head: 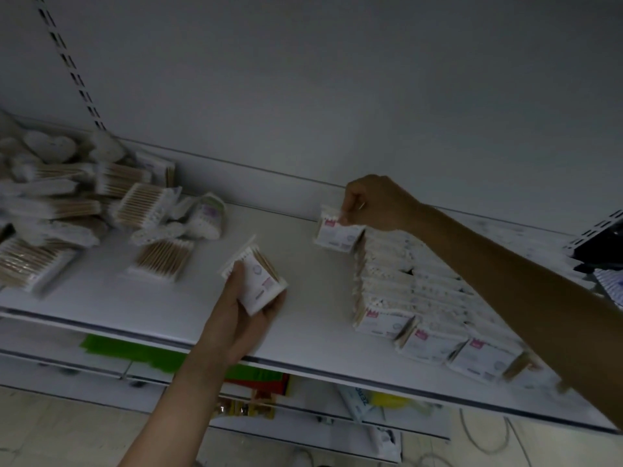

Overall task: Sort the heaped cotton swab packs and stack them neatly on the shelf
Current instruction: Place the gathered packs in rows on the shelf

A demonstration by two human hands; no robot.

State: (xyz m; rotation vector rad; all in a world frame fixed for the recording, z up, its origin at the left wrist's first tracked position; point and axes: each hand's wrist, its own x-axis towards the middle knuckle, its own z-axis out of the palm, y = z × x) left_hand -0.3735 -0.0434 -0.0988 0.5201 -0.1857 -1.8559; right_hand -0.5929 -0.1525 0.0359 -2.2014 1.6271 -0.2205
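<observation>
A loose heap of cotton swab packs [64, 203] lies at the left of the white shelf [303, 332]. At the right, upright packs stand in neat rows [404, 298]. My left hand [242, 315] grips one white pack [259, 281] above the shelf's middle. My right hand [374, 203] pinches another pack [337, 230] by its top edge, at the far end of the rows near the back wall. My right forearm crosses above the rows and hides part of them.
One flat pack [161, 257] lies alone between heap and hands. A slotted upright [70, 65] runs up the back wall at left. A dark bracket [600, 244] sits at the right edge. Lower shelves hold green and red goods [256, 375].
</observation>
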